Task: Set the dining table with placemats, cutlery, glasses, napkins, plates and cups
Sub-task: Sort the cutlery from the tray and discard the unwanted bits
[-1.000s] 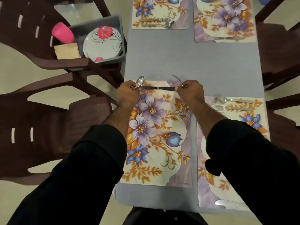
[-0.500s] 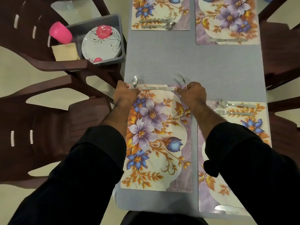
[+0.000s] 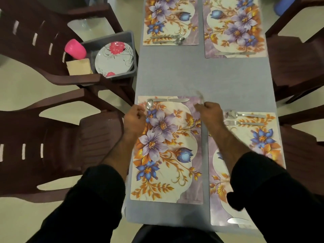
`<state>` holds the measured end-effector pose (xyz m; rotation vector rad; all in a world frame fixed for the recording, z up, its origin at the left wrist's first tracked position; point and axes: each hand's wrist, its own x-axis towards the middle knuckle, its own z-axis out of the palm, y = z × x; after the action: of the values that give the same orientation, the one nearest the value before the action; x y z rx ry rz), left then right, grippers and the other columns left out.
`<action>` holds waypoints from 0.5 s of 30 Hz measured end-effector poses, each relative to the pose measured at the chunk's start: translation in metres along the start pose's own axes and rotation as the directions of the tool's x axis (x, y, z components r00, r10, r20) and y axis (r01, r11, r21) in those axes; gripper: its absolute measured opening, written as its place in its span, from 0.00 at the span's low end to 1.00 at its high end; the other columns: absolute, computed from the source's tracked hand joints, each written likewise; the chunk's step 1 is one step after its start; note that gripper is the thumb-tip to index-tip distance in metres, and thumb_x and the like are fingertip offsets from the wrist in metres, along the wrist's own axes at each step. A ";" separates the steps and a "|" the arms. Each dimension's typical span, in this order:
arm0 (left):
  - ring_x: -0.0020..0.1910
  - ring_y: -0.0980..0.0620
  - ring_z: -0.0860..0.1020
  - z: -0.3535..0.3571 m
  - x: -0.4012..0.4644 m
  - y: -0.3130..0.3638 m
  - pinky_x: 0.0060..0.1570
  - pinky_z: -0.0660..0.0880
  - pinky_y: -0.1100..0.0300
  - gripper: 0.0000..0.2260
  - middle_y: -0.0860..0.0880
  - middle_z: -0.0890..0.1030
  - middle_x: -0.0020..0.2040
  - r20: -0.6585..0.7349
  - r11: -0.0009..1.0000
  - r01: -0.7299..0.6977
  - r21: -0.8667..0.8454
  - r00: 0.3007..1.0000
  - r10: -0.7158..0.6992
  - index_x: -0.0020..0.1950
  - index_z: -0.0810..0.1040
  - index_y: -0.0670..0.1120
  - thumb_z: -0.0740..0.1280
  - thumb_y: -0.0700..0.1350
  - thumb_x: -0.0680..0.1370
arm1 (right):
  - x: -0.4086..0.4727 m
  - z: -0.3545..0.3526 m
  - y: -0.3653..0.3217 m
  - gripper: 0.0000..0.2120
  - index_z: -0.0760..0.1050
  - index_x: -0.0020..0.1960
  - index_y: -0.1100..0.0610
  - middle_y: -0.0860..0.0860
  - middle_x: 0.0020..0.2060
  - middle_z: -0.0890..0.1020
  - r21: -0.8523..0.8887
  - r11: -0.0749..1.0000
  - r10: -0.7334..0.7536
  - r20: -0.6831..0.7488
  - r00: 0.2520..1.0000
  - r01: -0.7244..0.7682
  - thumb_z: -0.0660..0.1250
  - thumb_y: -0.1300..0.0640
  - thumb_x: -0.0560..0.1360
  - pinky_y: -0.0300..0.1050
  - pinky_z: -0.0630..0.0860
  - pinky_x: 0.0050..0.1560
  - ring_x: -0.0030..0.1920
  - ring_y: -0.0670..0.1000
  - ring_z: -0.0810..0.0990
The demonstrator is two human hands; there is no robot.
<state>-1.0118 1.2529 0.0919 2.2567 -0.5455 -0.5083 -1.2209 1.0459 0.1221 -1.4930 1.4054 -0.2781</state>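
A floral placemat [image 3: 168, 151] lies in front of me on the grey table [image 3: 201, 76]. Along its far edge rests a knife [image 3: 171, 99], untouched by either hand. My left hand [image 3: 134, 118] grips a spoon [image 3: 149, 104] by the handle, bowl up, at the mat's far left corner. My right hand [image 3: 209, 112] grips a fork [image 3: 200, 97], blurred, at the mat's far right corner. Three more floral mats carry cutlery: near right [image 3: 259, 137], far left [image 3: 171, 20], far right [image 3: 235, 27].
A grey bin [image 3: 128, 37] on the left chair [image 3: 35, 32] holds flowered plates [image 3: 114, 58]. Beside it are a pink cup [image 3: 75, 49] and tan napkins [image 3: 78, 66]. Dark brown chairs stand on both sides of the table, one close at my left [image 3: 52, 142].
Both hands let go of the knife, which now lies on the mat's far edge. My hands drew back toward me, still gripping the spoon and the fork.
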 end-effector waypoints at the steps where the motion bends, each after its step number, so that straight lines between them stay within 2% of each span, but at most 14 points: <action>1: 0.47 0.44 0.84 0.002 -0.018 -0.004 0.50 0.83 0.50 0.06 0.46 0.86 0.48 0.048 0.998 -0.068 0.002 0.997 0.068 0.57 0.83 0.42 0.69 0.37 0.81 | -0.014 -0.001 0.005 0.21 0.79 0.36 0.62 0.53 0.29 0.77 0.030 1.000 0.002 0.056 0.998 -0.003 0.75 0.44 0.74 0.44 0.70 0.36 0.31 0.50 0.74; 4: 0.45 0.48 0.84 0.014 -0.065 -0.007 0.50 0.83 0.53 0.09 0.50 0.86 0.47 0.250 0.983 -0.179 -0.029 0.951 0.181 0.56 0.85 0.44 0.70 0.34 0.79 | -0.057 -0.002 0.020 0.17 0.85 0.40 0.57 0.48 0.28 0.82 0.011 1.000 -0.031 0.257 0.966 0.029 0.75 0.43 0.77 0.37 0.72 0.33 0.28 0.43 0.76; 6: 0.44 0.52 0.84 0.020 -0.091 -0.004 0.49 0.81 0.56 0.10 0.52 0.86 0.46 0.347 0.976 -0.220 -0.006 0.915 0.208 0.54 0.86 0.47 0.72 0.35 0.77 | -0.077 -0.002 0.035 0.12 0.85 0.38 0.54 0.47 0.30 0.84 -0.014 0.995 -0.093 0.310 0.946 0.102 0.76 0.50 0.77 0.38 0.73 0.36 0.30 0.42 0.77; 8: 0.44 0.53 0.84 0.021 -0.112 0.001 0.47 0.80 0.59 0.10 0.53 0.87 0.45 0.370 0.959 -0.282 0.029 0.894 0.252 0.53 0.87 0.47 0.73 0.36 0.76 | -0.092 -0.005 0.051 0.08 0.85 0.39 0.52 0.47 0.33 0.85 -0.049 0.986 -0.133 0.346 0.929 0.159 0.77 0.56 0.76 0.40 0.75 0.39 0.34 0.43 0.81; 10: 0.43 0.53 0.84 0.020 -0.129 0.004 0.47 0.80 0.57 0.08 0.51 0.87 0.45 0.383 0.957 -0.290 0.019 0.886 0.261 0.53 0.87 0.46 0.74 0.38 0.76 | -0.104 -0.009 0.062 0.08 0.86 0.38 0.52 0.47 0.33 0.85 -0.097 0.974 -0.150 0.393 0.907 0.203 0.77 0.59 0.76 0.38 0.76 0.38 0.34 0.42 0.80; 12: 0.44 0.53 0.83 0.018 -0.143 0.006 0.48 0.81 0.55 0.07 0.50 0.88 0.45 0.415 0.958 -0.287 0.021 0.874 0.253 0.53 0.87 0.46 0.75 0.39 0.76 | -0.116 -0.015 0.069 0.07 0.86 0.38 0.55 0.47 0.30 0.83 -0.158 0.956 -0.157 0.441 0.884 0.248 0.78 0.58 0.75 0.34 0.73 0.34 0.30 0.39 0.77; 15: 0.46 0.52 0.84 0.010 -0.161 -0.002 0.51 0.82 0.53 0.06 0.52 0.88 0.48 0.480 0.943 -0.316 0.099 0.846 0.233 0.54 0.88 0.49 0.75 0.46 0.78 | -0.133 -0.023 0.084 0.10 0.84 0.35 0.55 0.50 0.29 0.82 -0.241 0.936 -0.131 0.439 0.889 0.258 0.79 0.57 0.74 0.40 0.73 0.34 0.28 0.40 0.76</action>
<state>-1.1507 1.3325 0.1146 2.1626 -1.1830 -0.8867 -1.3279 1.1637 0.1278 -1.8167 0.9775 0.1342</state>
